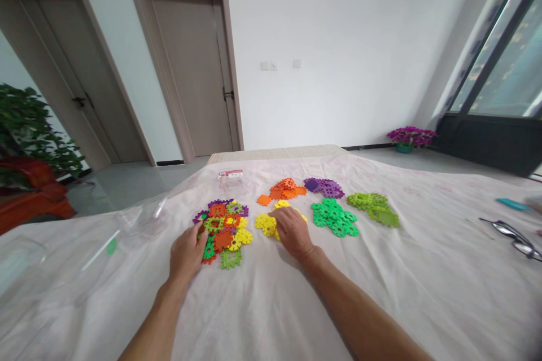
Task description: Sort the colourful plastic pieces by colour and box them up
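My left hand (186,252) rests at the left edge of a mixed pile of plastic interlocking building pieces (223,241), its fingers stretched over the nearest ones. The pile has square and round notched pieces in orange, purple, green and yellow. My right hand (292,231) is lowered over a group of yellow flower-shaped pieces (266,224), fingers bent together. Whatever its fingertips hold is hidden beneath the hand. Just right of it are green flower-shaped pieces (334,217). Behind are orange pieces (284,189) and purple square pieces (325,187); lime-green square pieces (375,207) lie further right.
A wrinkled pale cloth (262,304) covers the table. Clear plastic packaging (80,259) spreads over its left side, and a clear container with a red-white label (231,175) stands behind the mixed pile. Eyeglasses (512,237) and a blue object (512,203) lie far right.
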A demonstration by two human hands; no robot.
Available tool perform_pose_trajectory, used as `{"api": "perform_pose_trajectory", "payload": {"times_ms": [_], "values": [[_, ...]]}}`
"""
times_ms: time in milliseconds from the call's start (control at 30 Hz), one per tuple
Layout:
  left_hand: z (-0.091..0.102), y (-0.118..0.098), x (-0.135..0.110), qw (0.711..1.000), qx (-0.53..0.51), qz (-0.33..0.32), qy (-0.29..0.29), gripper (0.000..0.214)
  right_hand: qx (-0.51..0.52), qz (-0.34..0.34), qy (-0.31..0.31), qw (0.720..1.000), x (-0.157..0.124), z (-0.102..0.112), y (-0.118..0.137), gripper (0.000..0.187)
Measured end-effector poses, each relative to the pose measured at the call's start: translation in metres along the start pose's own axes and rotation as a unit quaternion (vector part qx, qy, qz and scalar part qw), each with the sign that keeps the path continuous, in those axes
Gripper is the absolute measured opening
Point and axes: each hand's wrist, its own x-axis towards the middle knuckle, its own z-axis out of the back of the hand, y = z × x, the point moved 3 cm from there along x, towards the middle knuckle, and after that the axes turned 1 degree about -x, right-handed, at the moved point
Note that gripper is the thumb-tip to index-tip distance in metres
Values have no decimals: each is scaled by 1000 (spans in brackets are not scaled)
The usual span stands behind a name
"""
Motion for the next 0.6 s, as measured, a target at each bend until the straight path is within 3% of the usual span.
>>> {"api": "perform_pose_trajectory", "payload": {"times_ms": [133, 300, 467, 600], "values": [[2, -2, -1, 1000, -3, -2, -4, 49, 21, 57, 119, 991, -2, -28, 46, 31], [4, -5, -1, 1000, -5, 3, 0, 50, 1, 75, 225, 972, -6, -44, 64, 31], [3, -2, 0, 999, -43, 11, -16, 48, -1, 57, 247, 967, -6, -42, 62, 23], [6, 6, 1, 990, -112, 38, -77, 43, -10, 48, 242, 969, -8, -43, 59, 22]]}}
